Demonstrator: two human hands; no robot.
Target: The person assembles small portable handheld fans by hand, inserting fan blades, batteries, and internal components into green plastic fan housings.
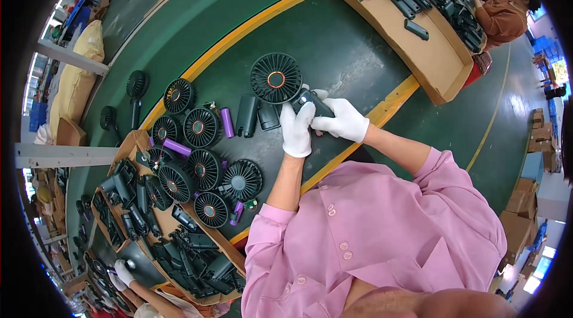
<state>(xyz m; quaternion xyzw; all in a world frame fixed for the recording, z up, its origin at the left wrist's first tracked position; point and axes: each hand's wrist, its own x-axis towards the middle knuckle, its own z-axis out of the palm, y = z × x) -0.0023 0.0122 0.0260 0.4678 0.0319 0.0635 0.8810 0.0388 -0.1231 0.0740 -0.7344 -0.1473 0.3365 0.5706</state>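
Observation:
A black handheld fan (276,65) with a round grille and a copper-coloured ring at its hub is held over the green worktable. My left hand (296,130), in a white glove, is closed on the fan's handle just below the head. From the right, my right hand (343,120), also gloved in white, is closed around the lower part of the same handle. The gloves hide much of that handle. Just left of my left hand lie dark handle shells (247,116), beside a purple cylindrical battery (227,123).
Several fan heads (202,127) and more batteries cluster at left. A cardboard box of dark handle parts (194,258) stands at lower left, another cardboard tray (439,70) at upper right. A co-worker's gloved hand (124,273) shows at lower left; another person (504,17) sits upper right.

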